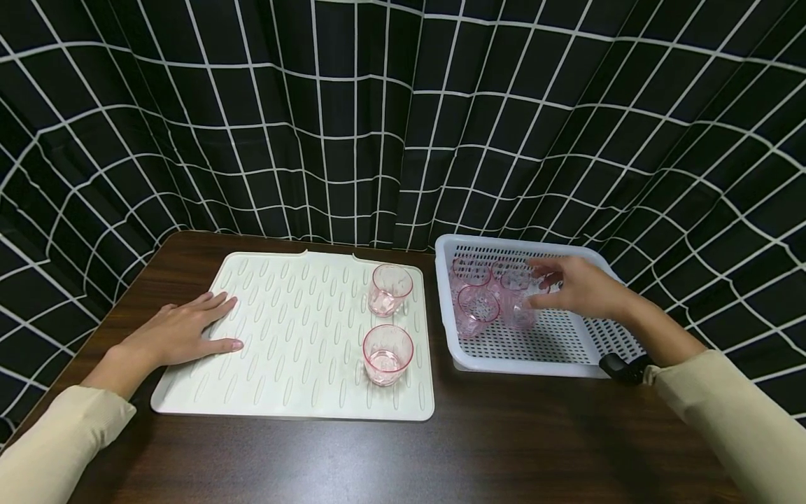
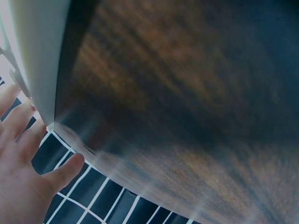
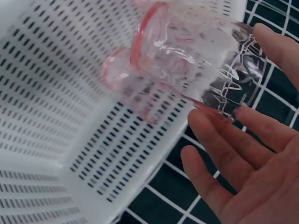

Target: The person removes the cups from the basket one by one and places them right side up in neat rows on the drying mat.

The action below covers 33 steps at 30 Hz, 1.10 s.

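Two transparent, pinkish tumblers (image 1: 387,355) with red rims stand upright, in the head view, on a white mat (image 1: 277,392) to the left of the basket (image 1: 532,365). The mat is flat, with rounded corners and many elongated ovals on its surface. The basket is plastic-looking, perforated by narrow slots. Beneath it is a dark wood-grained table (image 1: 504,441), and behind it hangs a black cloth (image 1: 352,126) with white grid lines. The left hand (image 1: 179,332), well left of the basket, rests on the mat with fingers spread. The right hand (image 1: 582,287) reaches over the basket with bent fingers, beside several pink glasses (image 1: 478,304) grouped in its left part.

In the left wrist view, the thumb stands apart from the fingers, near the mat's pale edge; the wood is blurred.

In the right wrist view, one glass (image 3: 187,58), tilted, with shiny wavy relief, has its base between thumb and fingers, across the basket's rim. Whether they pinch it, I cannot tell. Another glass (image 3: 126,79) is inside the basket.
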{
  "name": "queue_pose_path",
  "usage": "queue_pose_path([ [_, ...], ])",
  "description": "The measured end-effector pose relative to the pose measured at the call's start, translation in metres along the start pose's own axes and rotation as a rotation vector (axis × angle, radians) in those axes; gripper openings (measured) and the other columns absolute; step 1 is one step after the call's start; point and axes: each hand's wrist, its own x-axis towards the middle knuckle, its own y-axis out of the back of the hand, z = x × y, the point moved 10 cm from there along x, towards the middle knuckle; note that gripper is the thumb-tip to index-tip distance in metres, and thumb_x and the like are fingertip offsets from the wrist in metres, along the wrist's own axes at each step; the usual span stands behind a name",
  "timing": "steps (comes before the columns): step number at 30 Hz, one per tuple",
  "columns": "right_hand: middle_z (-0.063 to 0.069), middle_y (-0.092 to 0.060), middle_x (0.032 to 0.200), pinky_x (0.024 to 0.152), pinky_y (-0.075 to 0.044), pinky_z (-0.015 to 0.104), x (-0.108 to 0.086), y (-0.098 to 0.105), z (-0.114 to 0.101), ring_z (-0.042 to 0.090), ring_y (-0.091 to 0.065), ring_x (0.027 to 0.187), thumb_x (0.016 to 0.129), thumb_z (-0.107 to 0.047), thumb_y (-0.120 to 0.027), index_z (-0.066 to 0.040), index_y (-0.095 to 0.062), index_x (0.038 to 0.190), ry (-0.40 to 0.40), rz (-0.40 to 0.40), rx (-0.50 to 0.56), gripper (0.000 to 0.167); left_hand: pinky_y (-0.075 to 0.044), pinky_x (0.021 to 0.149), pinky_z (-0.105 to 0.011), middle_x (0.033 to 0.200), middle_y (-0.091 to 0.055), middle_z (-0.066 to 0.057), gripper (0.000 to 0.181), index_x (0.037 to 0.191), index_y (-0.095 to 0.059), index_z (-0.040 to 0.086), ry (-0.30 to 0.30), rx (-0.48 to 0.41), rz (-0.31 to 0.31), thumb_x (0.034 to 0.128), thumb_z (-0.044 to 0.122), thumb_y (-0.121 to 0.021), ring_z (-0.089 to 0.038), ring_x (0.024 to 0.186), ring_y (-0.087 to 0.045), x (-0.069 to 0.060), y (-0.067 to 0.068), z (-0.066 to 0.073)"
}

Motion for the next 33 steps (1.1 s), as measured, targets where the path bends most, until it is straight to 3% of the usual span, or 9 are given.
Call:
queue_pose_path([
  [8,0.024,-0.064,0.124,0.071,-0.056,0.033,0.009,0.014,-0.025,0.030,-0.064,0.098,0.083,-0.035,-0.082,0.008,-0.052,0.139,0.016,0.090,-0.022,0.076,-0.027,0.098,-0.077,0.153,-0.036,-0.029,0.103,0.151,-0.040,0.003,-0.007,0.000,0.004,0.0829,0.079,-0.053,-0.052,0.140,-0.030,0.001,0.000,0.002],
  [16,0.023,-0.062,0.130,0.078,-0.058,0.043,0.021,0.015,-0.069,0.032,-0.063,0.107,0.085,-0.030,-0.082,0.005,-0.053,0.139,0.095,0.162,0.054,0.071,-0.026,0.098,-0.077,0.153,-0.035,-0.030,0.103,0.151,-0.039,0.003,-0.004,-0.003,-0.004,0.0831,0.079,-0.053,-0.052,0.140,-0.030,0.000,0.000,0.002],
  [21,0.018,-0.060,0.134,0.082,-0.056,0.042,0.032,0.005,-0.098,0.029,-0.060,0.109,0.083,-0.031,-0.083,0.001,-0.050,0.143,0.135,0.178,0.090,0.075,-0.027,0.097,-0.077,0.153,-0.035,-0.029,0.103,0.151,-0.040,0.003,-0.007,-0.001,0.002,0.0827,0.079,-0.053,-0.052,0.140,-0.031,0.000,0.000,0.002],
  [27,0.016,-0.057,0.138,0.094,-0.053,0.045,0.040,-0.014,-0.140,0.026,-0.059,0.112,0.082,-0.030,-0.084,0.001,-0.047,0.146,0.255,0.161,0.141,0.079,-0.026,0.097,-0.078,0.152,-0.036,-0.029,0.103,0.150,-0.041,0.003,-0.009,0.006,0.010,0.0823,0.079,-0.054,-0.052,0.139,-0.031,0.000,0.001,0.002],
  [33,0.010,-0.066,0.122,0.092,-0.053,0.039,0.046,-0.036,-0.181,0.020,-0.063,0.105,0.082,-0.027,-0.083,0.001,-0.050,0.143,0.371,0.121,0.163,0.075,-0.026,0.097,-0.079,0.153,-0.035,-0.030,0.103,0.150,-0.041,0.003,-0.005,0.002,0.007,0.0828,0.079,-0.054,-0.052,0.139,-0.031,0.000,0.001,0.001],
])
